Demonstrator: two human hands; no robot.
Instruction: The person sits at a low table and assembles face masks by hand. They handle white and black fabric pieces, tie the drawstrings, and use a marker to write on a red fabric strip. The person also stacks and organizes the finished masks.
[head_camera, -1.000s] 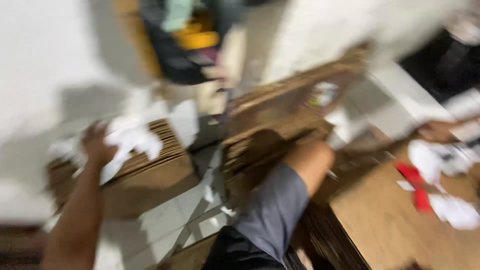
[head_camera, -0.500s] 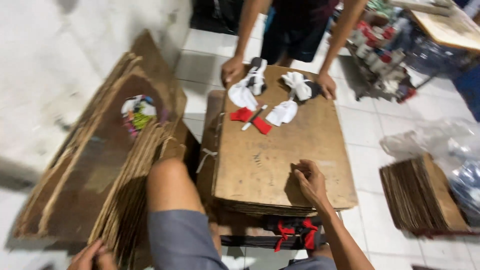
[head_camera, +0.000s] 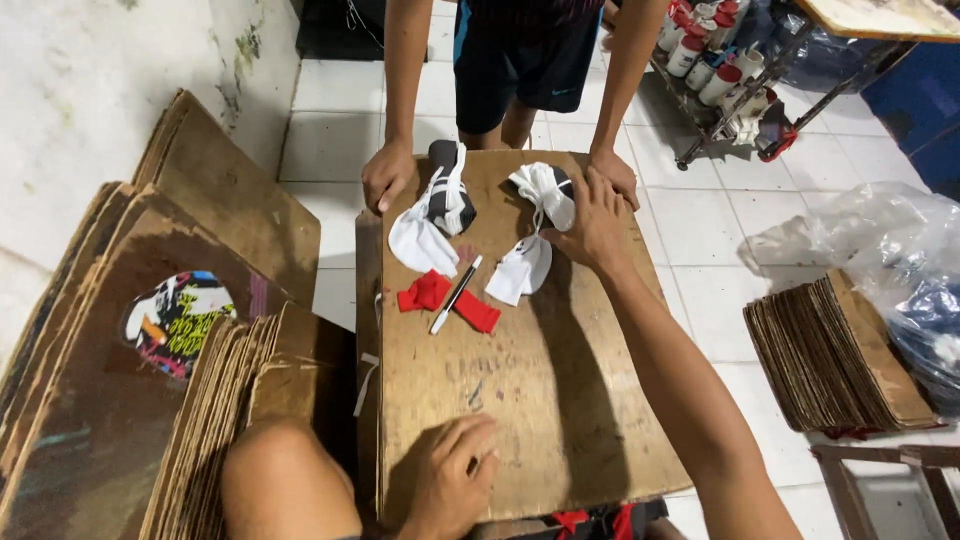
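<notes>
Looking down at a brown cardboard sheet (head_camera: 545, 400) used as a work surface. The right hand (head_camera: 592, 228) is stretched to the far side, fingers spread and lying on a black-and-white sock (head_camera: 540, 190) — resting on it, not really gripping. A white sock piece (head_camera: 518, 272) trails from there toward the near side. The left hand (head_camera: 448, 480) sits at the near edge of the sheet, fingers loosely curled and pressing down, holding nothing.

Left of that sock is a second black-and-white sock (head_camera: 440, 205), and just nearer lie a red scrap of fabric (head_camera: 445, 298) and a white pen (head_camera: 456, 294) lying across it.

Another person stands at the far edge — one of their hands (head_camera: 386, 174) on the far left corner, the other hand (head_camera: 617, 175) just beside the right hand.

Stacks of cardboard (head_camera: 200, 420) lean on the left, another cardboard stack (head_camera: 835, 350) sits on the tile floor at right, next to a clear plastic bag (head_camera: 880, 250).
</notes>
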